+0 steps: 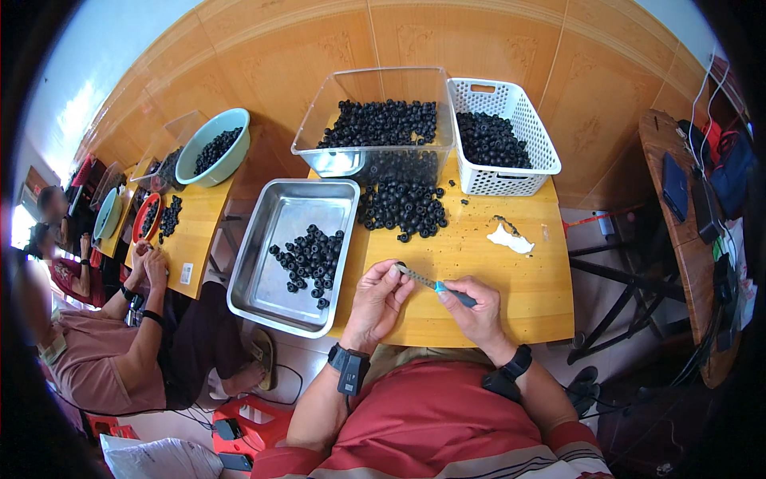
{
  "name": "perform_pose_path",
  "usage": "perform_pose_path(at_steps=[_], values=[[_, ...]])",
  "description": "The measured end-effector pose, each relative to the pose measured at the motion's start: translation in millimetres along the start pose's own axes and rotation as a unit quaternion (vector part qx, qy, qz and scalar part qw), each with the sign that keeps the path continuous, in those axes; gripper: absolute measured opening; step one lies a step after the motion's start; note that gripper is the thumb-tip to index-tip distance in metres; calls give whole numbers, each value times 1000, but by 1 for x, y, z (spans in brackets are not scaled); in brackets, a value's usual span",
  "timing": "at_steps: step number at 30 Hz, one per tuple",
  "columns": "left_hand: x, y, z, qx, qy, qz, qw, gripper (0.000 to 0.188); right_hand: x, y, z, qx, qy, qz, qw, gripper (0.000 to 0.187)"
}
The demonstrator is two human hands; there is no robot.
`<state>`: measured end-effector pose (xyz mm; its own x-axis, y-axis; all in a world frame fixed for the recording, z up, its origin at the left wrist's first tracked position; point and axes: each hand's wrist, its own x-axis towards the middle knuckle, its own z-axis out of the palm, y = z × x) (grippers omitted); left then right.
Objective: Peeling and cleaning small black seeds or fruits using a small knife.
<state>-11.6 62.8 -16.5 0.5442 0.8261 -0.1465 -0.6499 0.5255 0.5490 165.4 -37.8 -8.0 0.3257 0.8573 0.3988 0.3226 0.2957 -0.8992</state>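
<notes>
In front of my body, over the table's near edge, my left hand (378,302) pinches a small black ring-like part (401,267) between thumb and fingers. My right hand (476,310) is closed around the dark handle of a knife (423,279) with a long narrow grey blade and a teal band. The blade's tip meets the black part at my left fingertips. Beyond my hands lies a loose pile of black ring-like parts (405,209). To the left, a metal tray (259,209) holds more of these parts.
A clear plastic bin (375,77) and a white perforated basket (519,182), both with black parts, stand at the back of the wooden table (479,279). A torn white scrap (511,239) lies at right. A person (112,351) works at another table (191,247) on the left.
</notes>
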Motion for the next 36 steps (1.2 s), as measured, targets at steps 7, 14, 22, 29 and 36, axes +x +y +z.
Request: perform_pose_path(at_steps=[7,14,22,29,36], values=[[-2,-1,-2,-20,-19,7,1000,14,1,-2,2,-1,10,-22,1000,17],[-15,4,9,-30,-82,1,996,13,3,2,-2,-9,55,49,997,14],[-28,15,17,19,-29,32,999,15,2,-5,-2,6,36,62,997,17],[-57,65,35,363,83,192,908,14,0,-2,-2,28,44,65,996,19],[-48,111,22,716,185,343,579,17,-1,0,-1,29,49,64,996,19]])
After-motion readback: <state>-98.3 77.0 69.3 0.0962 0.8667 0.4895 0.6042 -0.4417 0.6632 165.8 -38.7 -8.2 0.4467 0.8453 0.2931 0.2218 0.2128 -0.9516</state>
